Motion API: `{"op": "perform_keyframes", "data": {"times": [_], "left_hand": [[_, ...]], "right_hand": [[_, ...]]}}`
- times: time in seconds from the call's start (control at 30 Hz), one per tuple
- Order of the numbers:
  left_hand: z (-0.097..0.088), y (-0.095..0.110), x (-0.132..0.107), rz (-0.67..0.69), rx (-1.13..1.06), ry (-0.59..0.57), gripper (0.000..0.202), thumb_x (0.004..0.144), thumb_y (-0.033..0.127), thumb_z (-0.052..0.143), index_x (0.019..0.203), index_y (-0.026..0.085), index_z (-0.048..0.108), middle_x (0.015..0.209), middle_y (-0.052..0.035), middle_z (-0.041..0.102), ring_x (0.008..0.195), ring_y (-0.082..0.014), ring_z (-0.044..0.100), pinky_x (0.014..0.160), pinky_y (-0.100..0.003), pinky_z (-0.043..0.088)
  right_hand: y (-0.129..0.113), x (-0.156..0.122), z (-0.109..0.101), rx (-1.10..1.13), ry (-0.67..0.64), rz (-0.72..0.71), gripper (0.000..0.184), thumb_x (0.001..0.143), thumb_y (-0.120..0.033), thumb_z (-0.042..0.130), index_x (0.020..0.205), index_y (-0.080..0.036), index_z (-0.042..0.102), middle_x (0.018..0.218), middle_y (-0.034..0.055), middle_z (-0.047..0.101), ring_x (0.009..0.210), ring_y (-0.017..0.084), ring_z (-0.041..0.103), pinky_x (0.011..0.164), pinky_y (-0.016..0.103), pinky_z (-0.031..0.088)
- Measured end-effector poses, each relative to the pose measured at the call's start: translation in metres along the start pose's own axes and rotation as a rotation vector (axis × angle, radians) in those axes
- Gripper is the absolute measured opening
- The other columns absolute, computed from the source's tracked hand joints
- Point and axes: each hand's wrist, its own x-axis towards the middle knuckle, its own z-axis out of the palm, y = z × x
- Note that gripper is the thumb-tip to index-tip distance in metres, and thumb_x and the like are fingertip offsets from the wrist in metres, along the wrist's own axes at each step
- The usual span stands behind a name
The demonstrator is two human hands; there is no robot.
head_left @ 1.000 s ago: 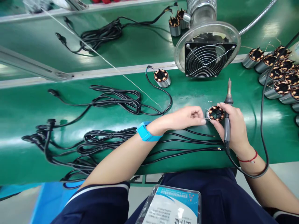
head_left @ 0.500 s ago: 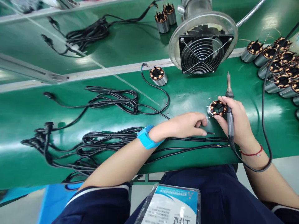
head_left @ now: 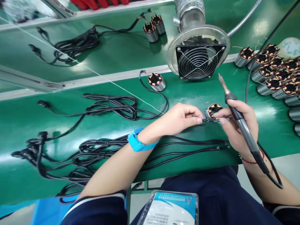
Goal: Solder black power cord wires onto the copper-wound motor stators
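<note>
Between thumb and fingers, my left hand (head_left: 181, 117) pinches a black power cable (head_left: 207, 120) near its stripped end. My right hand (head_left: 243, 128) carries a soldering iron (head_left: 240, 120) across the palm, its tip pointing up and away. The thumb and a finger of that hand also close around the cable's thin coloured wires. Just behind the wires stands a motor stator (head_left: 212, 110) with copper windings, partly hidden by my right fingers. Another stator (head_left: 156, 82), with a cable at its wires, stands farther back to the left.
Coiled black cables (head_left: 103, 147) lie across the left and front of the green bench (head_left: 185, 93). A fan on a metal duct (head_left: 199, 64) hangs at the back. Many stators (head_left: 273, 84) crowd the right side. Two more stators (head_left: 151, 32) stand on the raised back surface.
My right hand has left the stator and moved to the cable end, tilting the soldering iron. My left hand has picked up the cable and brought it up beside the stator.
</note>
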Motion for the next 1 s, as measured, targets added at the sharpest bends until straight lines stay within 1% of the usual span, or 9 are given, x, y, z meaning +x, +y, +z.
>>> {"op": "perform_keyframes", "data": {"times": [0.17, 0.3, 0.4, 0.47, 0.6, 0.73, 0.87, 0.93, 1.0], "left_hand": [[0.003, -0.002, 0.002, 0.003, -0.089, 0.016, 0.011, 0.075, 0.025, 0.064, 0.076, 0.014, 0.062, 0.063, 0.0042, 0.051, 0.058, -0.0071, 0.042, 0.058, -0.022, 0.035], [0.012, -0.007, 0.006, 0.066, -0.416, 0.172, 0.023, 0.071, 0.022, 0.066, 0.088, 0.017, 0.053, 0.072, 0.0048, 0.048, 0.055, -0.0056, 0.04, 0.051, -0.021, 0.033], [0.019, -0.011, 0.008, 0.093, -0.563, 0.207, 0.013, 0.074, 0.02, 0.056, 0.082, 0.019, 0.046, 0.069, 0.006, 0.043, 0.05, -0.0048, 0.038, 0.047, -0.021, 0.029], [0.022, -0.013, 0.008, 0.137, -0.508, 0.203, 0.009, 0.077, 0.018, 0.054, 0.079, 0.019, 0.045, 0.067, 0.0058, 0.042, 0.051, -0.005, 0.039, 0.048, -0.021, 0.031], [0.025, -0.013, 0.008, 0.253, -0.389, 0.205, 0.014, 0.079, 0.017, 0.058, 0.089, 0.018, 0.049, 0.074, 0.0038, 0.046, 0.06, -0.0062, 0.044, 0.054, -0.021, 0.038], [0.024, -0.01, 0.006, 0.27, -0.308, 0.172, 0.015, 0.081, 0.016, 0.059, 0.093, 0.018, 0.05, 0.076, 0.0027, 0.05, 0.067, -0.0072, 0.047, 0.061, -0.02, 0.041], [0.021, -0.005, 0.002, 0.159, -0.167, 0.085, 0.009, 0.087, 0.023, 0.055, 0.083, 0.015, 0.054, 0.077, -0.0003, 0.058, 0.071, -0.0086, 0.054, 0.065, -0.022, 0.044], [0.02, -0.002, 0.001, 0.046, -0.202, 0.002, 0.013, 0.089, 0.025, 0.051, 0.081, 0.015, 0.053, 0.073, -0.0002, 0.06, 0.063, -0.0083, 0.054, 0.06, -0.022, 0.043], [0.02, -0.001, 0.001, -0.013, -0.23, 0.004, 0.013, 0.088, 0.023, 0.051, 0.078, 0.015, 0.053, 0.065, 0.0023, 0.056, 0.054, -0.0063, 0.049, 0.053, -0.02, 0.038]], "right_hand": [[0.0, 0.006, 0.004, 0.058, -0.012, 0.097, 0.042, 0.089, -0.029, 0.06, 0.128, -0.03, 0.045, 0.093, 0.0009, 0.069, 0.086, 0.019, 0.07, 0.078, 0.04, 0.061], [0.002, 0.01, 0.009, 0.088, -0.019, 0.17, 0.042, 0.088, -0.029, 0.061, 0.127, -0.03, 0.047, 0.091, 0.0005, 0.068, 0.086, 0.018, 0.069, 0.076, 0.037, 0.061], [0.001, 0.011, 0.013, 0.109, -0.024, 0.197, 0.044, 0.087, -0.027, 0.063, 0.128, -0.031, 0.047, 0.093, -0.0001, 0.067, 0.083, 0.016, 0.068, 0.073, 0.033, 0.06], [-0.001, 0.012, 0.014, 0.107, -0.022, 0.184, 0.047, 0.085, -0.027, 0.065, 0.128, -0.031, 0.047, 0.096, 0.0003, 0.067, 0.082, 0.015, 0.068, 0.074, 0.032, 0.06], [-0.004, 0.014, 0.014, 0.161, -0.029, 0.145, 0.05, 0.084, -0.023, 0.068, 0.129, -0.032, 0.048, 0.098, 0.0001, 0.065, 0.084, 0.014, 0.067, 0.075, 0.031, 0.06], [-0.003, 0.014, 0.014, 0.182, -0.051, 0.1, 0.05, 0.083, -0.018, 0.067, 0.128, -0.033, 0.049, 0.093, -0.002, 0.065, 0.082, 0.013, 0.066, 0.076, 0.031, 0.06], [-0.001, 0.012, 0.017, 0.145, 0.019, 0.022, 0.045, 0.085, -0.017, 0.065, 0.125, -0.034, 0.051, 0.088, -0.0026, 0.066, 0.08, 0.014, 0.066, 0.074, 0.033, 0.059], [0.0, 0.011, 0.018, 0.129, 0.049, -0.01, 0.045, 0.086, -0.017, 0.065, 0.125, -0.033, 0.051, 0.086, -0.0031, 0.065, 0.078, 0.015, 0.066, 0.073, 0.034, 0.059], [0.001, 0.011, 0.017, 0.103, 0.046, -0.019, 0.045, 0.086, -0.019, 0.064, 0.127, -0.033, 0.05, 0.085, -0.0032, 0.065, 0.08, 0.015, 0.067, 0.074, 0.034, 0.059]]}}
